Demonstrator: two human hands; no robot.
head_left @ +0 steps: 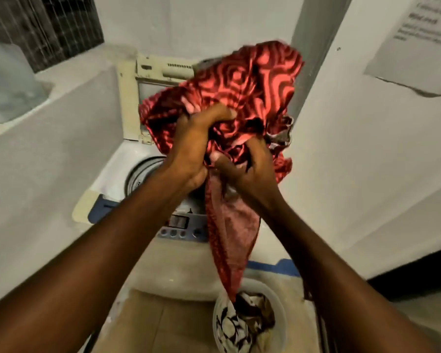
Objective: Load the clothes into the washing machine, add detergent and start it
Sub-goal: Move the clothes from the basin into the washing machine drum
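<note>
Forearms nearest, left hand [194,146] and right hand [242,169] both clenched on bunched red patterned cloth [239,93] above open washing machine [127,159], tail trailing toward laundry basket [278,296]; loading step; next probably: lower into drum [143,171], release.

A single head-worn camera looks forward and steeply down from close above the washing machine [148,174], with the floor [148,319] near.
</note>
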